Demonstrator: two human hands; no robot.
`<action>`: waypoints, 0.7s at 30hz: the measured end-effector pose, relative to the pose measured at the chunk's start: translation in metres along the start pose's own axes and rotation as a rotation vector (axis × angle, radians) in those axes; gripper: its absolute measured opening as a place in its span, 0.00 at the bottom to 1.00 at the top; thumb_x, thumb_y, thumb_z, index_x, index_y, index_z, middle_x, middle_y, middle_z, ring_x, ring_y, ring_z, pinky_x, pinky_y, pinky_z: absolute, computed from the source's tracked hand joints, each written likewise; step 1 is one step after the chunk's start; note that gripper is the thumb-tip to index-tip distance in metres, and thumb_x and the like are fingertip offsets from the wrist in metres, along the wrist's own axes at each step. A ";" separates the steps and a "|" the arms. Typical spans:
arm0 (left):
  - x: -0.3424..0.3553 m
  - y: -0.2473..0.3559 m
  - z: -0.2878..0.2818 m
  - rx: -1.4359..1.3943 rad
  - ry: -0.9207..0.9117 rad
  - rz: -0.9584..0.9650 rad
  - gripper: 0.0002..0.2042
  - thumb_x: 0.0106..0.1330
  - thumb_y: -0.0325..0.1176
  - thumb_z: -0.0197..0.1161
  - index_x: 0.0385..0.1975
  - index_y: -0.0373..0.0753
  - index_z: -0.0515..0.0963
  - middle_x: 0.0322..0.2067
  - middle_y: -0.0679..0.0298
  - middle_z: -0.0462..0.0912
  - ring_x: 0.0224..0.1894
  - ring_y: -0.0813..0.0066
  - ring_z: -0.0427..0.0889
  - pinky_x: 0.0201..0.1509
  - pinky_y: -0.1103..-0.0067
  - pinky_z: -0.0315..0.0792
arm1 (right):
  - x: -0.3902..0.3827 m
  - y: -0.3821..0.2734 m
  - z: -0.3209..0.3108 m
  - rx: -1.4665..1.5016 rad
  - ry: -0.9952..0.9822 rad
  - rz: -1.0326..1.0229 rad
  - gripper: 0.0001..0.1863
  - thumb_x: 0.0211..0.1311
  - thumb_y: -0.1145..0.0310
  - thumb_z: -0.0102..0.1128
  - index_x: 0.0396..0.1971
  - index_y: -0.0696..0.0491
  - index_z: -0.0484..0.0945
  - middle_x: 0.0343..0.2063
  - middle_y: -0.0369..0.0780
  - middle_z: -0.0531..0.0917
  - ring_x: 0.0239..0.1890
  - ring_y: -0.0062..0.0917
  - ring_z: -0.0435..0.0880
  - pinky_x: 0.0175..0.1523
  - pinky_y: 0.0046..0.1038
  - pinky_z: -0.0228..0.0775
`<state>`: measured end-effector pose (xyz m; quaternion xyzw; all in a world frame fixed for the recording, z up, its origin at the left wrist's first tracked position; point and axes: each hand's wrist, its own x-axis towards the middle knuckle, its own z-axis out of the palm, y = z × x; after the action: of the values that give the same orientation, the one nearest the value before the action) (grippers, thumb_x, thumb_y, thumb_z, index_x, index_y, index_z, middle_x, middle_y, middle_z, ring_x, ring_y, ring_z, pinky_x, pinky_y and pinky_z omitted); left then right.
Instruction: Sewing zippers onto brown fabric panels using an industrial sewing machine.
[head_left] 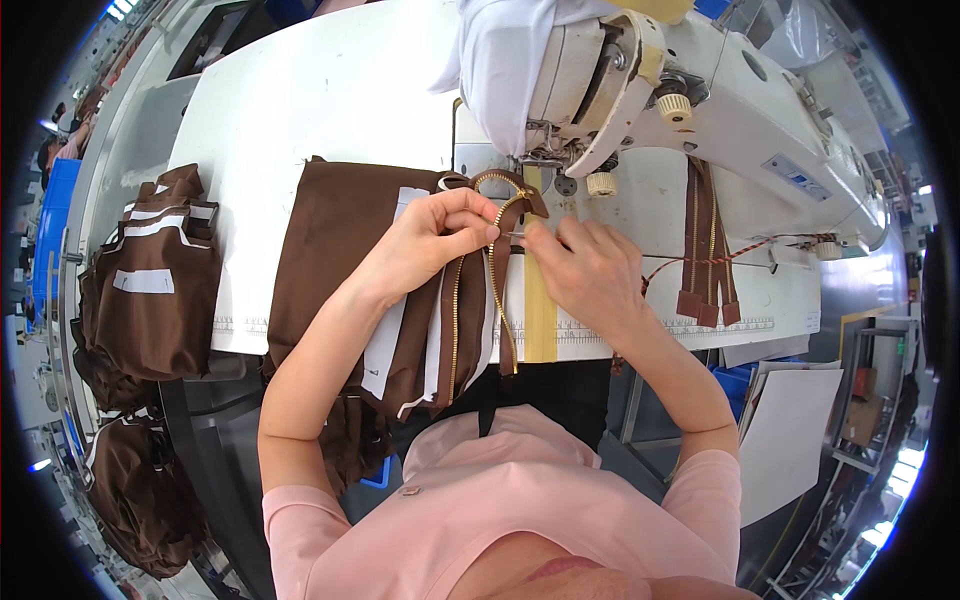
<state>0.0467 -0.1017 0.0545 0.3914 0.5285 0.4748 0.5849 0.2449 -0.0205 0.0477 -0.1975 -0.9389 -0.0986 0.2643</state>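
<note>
A brown zipper (494, 270) with gold-coloured teeth curves up under the sewing machine's head (560, 100) and hangs down beside a brown fabric piece (345, 235) with white strips. My left hand (435, 240) is closed on the zipper tape, thumb and forefinger pinched together just in front of the needle area. Close by on its right, my right hand (590, 270) has its fingers curled in a pinch. A small thin metallic thing shows between the two hands; its kind cannot be made out.
A yellow strip (541, 300) runs down the white sewing table (320, 90). Several brown zippers (705, 245) lie at the right, near a red twisted cord (700, 260). Bundled brown fabric pieces (155, 290) hang at the left edge. White sheets (790, 440) stand at the lower right.
</note>
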 end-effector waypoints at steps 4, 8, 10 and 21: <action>0.000 -0.002 0.000 -0.010 -0.003 0.012 0.07 0.63 0.26 0.59 0.40 0.35 0.75 0.27 0.73 0.80 0.32 0.93 0.72 0.42 0.90 0.65 | -0.001 -0.001 0.002 0.013 0.004 0.002 0.09 0.50 0.65 0.65 0.32 0.46 0.77 0.18 0.31 0.69 0.19 0.21 0.73 0.24 0.23 0.67; 0.000 -0.001 -0.001 -0.016 -0.019 0.000 0.06 0.64 0.26 0.60 0.39 0.35 0.75 0.32 0.70 0.81 0.36 0.89 0.76 0.46 0.89 0.67 | -0.001 -0.001 0.000 0.036 0.010 0.013 0.09 0.50 0.65 0.65 0.32 0.46 0.77 0.18 0.30 0.69 0.19 0.20 0.74 0.24 0.23 0.67; 0.000 0.000 0.000 -0.015 -0.022 0.001 0.06 0.64 0.26 0.60 0.39 0.35 0.75 0.32 0.70 0.81 0.36 0.89 0.76 0.46 0.89 0.68 | -0.002 0.000 -0.001 0.059 -0.003 0.034 0.09 0.51 0.65 0.64 0.32 0.46 0.77 0.17 0.31 0.69 0.18 0.21 0.74 0.23 0.24 0.67; -0.001 0.004 0.006 0.071 0.046 0.057 0.08 0.63 0.27 0.60 0.39 0.36 0.73 0.26 0.72 0.80 0.33 0.92 0.72 0.44 0.87 0.64 | -0.102 0.109 -0.107 -0.340 -0.216 0.789 0.09 0.60 0.64 0.59 0.34 0.54 0.77 0.25 0.42 0.81 0.26 0.37 0.81 0.31 0.34 0.71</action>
<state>0.0521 -0.1019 0.0591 0.4155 0.5470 0.4811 0.5447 0.4205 0.0146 0.0921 -0.5905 -0.7843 -0.1221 0.1457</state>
